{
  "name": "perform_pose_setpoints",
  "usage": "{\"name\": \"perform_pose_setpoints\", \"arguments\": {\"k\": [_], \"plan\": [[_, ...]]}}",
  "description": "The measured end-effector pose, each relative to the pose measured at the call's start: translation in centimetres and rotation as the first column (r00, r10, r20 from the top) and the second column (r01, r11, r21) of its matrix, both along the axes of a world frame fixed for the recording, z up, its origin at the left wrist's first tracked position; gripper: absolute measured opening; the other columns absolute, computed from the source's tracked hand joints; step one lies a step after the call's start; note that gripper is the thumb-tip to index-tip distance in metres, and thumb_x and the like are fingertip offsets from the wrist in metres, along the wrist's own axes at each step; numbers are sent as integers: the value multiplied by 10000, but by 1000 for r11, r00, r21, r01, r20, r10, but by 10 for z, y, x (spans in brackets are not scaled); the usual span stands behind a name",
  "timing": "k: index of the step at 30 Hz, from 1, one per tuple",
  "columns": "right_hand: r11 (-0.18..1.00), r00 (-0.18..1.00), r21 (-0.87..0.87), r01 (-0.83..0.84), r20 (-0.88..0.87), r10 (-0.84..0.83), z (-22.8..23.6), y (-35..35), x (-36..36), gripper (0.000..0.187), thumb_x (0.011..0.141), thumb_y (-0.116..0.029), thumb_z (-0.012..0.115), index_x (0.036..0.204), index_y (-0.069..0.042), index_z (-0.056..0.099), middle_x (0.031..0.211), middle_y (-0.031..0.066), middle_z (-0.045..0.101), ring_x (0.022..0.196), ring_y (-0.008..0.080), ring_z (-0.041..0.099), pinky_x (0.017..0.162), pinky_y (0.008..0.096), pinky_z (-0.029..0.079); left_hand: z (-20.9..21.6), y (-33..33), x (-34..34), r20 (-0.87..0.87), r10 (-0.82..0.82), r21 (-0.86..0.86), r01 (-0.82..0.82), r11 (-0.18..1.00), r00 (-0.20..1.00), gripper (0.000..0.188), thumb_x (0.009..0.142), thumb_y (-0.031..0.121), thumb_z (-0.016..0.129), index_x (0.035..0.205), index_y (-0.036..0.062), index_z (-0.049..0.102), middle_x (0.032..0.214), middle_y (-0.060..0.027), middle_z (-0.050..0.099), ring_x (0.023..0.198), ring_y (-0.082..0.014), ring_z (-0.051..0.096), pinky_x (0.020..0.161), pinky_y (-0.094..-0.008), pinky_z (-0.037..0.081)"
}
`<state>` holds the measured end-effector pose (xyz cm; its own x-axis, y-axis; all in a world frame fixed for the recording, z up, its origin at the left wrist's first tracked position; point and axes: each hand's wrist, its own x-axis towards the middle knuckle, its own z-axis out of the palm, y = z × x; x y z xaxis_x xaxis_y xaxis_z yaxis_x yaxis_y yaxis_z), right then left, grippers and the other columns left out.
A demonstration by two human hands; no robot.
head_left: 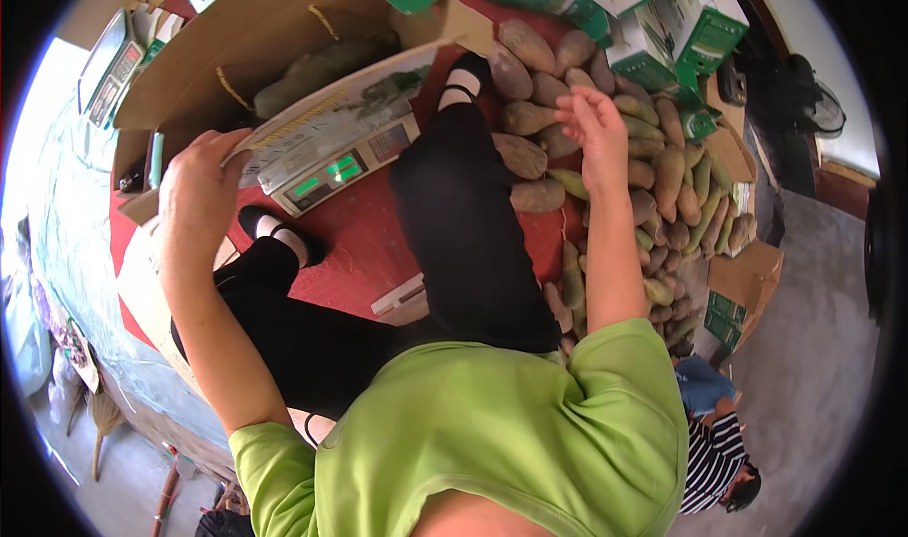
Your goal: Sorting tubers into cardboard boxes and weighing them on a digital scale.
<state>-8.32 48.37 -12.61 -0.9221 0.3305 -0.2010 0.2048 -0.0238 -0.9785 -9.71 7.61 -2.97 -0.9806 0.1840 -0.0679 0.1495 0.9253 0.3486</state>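
Far left of the scale (326, 176): machine with red digits (123, 69), likely parked there to stay clear of the work. Next, just left of the scale: left hand (200, 176), fingers bent over a corner of the open box (180, 83), gripping cardboard, probably to steady it or stop the side folding out. Directly behind the scale's display: the box itself, printed front panel (312, 140) tilted and close to the scale. Can't tell if resting on the weighing plate; hidden. Inside, beyond the scale: large produce (326, 69), lying lengthwise, maybe for fit. Also yellow handles (323, 23) on the far side of the box, hanging loose, not in use.

Scale: green digits lit and facing this way, presumably for reading without leaning over. Sitting on red mat (369, 263), with left shoe (252, 218) off the scale's near left and right shoe (473, 64) past its right end; wide stance, probably to leave room.

Right of the scale: right hand (598, 132), raised, fingers loosely bent, looks empty. Can't tell if touching any piece. Around and below, right of the scale: heap of brown and green produce (667, 168), likely spread there for easy reach. Beyond the heap, farther right of the scale: green-and-white boxes (653, 55), bunched together, perhaps as a border. Farthest right, nearer side than the scale: person in striped shirt (724, 461), well apart.
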Motion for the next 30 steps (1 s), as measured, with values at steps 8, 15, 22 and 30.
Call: {"name": "perform_pose_setpoints", "arguments": {"k": [8, 15, 22, 30], "plan": [[959, 839, 182, 218, 467, -279, -109, 98, 127, 165, 890, -160, 586, 1006, -42, 592, 827, 24, 641, 689, 89, 597, 548, 237, 431, -7, 4, -2, 62, 13, 55, -16, 998, 998, 205, 851, 91, 609, 1034, 2, 640, 837, -117, 618, 735, -229, 582, 718, -321, 450], [971, 661, 236, 26, 725, -194, -183, 122, 217, 131, 828, -169, 599, 944, -108, 608, 758, -17, 620, 605, 92, 588, 472, 250, 408, -8, -2, -1, 100, 103, -30, -101, 994, 990, 225, 851, 90, 597, 1056, 11, 644, 899, -130, 627, 781, -256, 605, 768, -329, 459], [251, 561, 506, -825, 787, 256, -268, 124, 298, 333, 757, -272, 653, 1052, -123, 608, 956, 80, 657, 871, 299, 631, 742, 419, 502, -11, 3, -9, 104, 102, -72, -94, 993, 989, 217, 845, 105, 611, 1044, 26, 651, 890, -107, 628, 774, -239, 606, 760, -314, 456], [378, 241, 110, -919, 917, 319, -203, 44, 261, 586, 772, -374, 606, 1313, -201, 464, 1317, 116, 488, 1226, 340, 436, 1007, 491, 365, -5, 4, -3, 98, 114, -52, -109, 993, 989, 209, 847, 106, 607, 1032, 18, 651, 886, -127, 625, 792, -267, 608, 757, -332, 455]]}}
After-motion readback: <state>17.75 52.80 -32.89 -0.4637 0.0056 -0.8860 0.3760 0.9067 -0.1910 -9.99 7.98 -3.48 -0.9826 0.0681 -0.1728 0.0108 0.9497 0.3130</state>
